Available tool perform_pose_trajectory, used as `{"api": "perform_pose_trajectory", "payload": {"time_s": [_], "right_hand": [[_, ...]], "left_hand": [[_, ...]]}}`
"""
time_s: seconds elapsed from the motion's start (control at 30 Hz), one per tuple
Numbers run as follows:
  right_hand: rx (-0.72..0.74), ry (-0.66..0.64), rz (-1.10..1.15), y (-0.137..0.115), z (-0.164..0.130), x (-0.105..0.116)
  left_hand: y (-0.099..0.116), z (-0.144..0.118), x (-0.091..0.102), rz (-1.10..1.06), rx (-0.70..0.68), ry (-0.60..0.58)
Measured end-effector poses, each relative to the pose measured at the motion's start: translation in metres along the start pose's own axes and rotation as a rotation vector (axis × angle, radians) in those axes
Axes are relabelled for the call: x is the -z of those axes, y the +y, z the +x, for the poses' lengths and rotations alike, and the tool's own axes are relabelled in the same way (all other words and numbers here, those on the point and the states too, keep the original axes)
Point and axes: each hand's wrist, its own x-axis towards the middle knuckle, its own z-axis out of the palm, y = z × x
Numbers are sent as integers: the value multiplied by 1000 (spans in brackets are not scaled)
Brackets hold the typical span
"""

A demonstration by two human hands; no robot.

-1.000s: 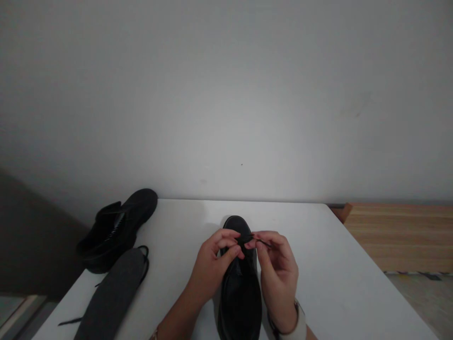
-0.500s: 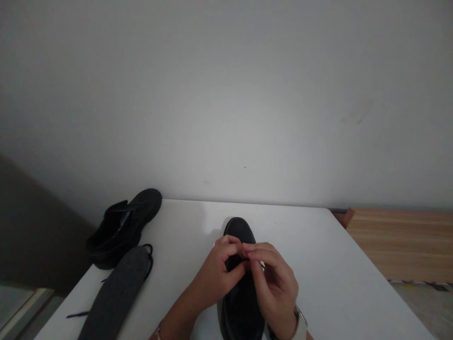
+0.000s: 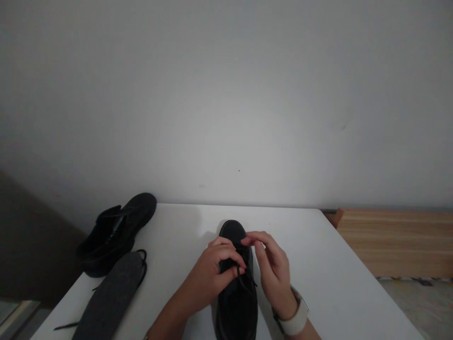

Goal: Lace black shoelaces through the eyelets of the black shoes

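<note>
Lacing step in hand: black shoe (image 3: 236, 302) stands mid-table (image 3: 336, 274), toe away. Lace (image 3: 244, 278) is pinched by left hand (image 3: 215, 274); right hand (image 3: 272, 269) fingertips are pressed together at the eyelets. Threading judged next; slack must be kept taut.

Black shoe (image 3: 235, 302) upright on table, toe away; lace (image 3: 244, 278) loose.
</note>
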Motion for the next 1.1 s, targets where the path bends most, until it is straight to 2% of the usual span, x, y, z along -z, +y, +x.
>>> {"api": "perform_pose_trajectory", "payload": {"time_s": [0.13, 0.37, 0.5, 0.63, 0.87, 1.0, 1.1], "right_hand": [[-102, -183, -40, 6, 8, 1], [-132, -308, -59, 8, 13, 9], [-89, -393, -31, 5, 16, 11], [-93, -399, -4, 4, 16, 12], [-70, -279, 28, 4, 13, 5], [-33, -230, 14, 2, 11, 2], [-66, -236, 7, 4, 9, 4]], "left_hand": [[-1, -2, 0, 125, -138, 29], [-1, -2, -5, 457, -390, 116], [0, -2, -7, 591, -507, 158], [-2, -4, -10, 649, -520, 227], [-9, -10, -11, 658, -465, 419], [-11, -11, -8, 537, -435, 420], [-11, -12, -7, 488, -377, 395]]}}
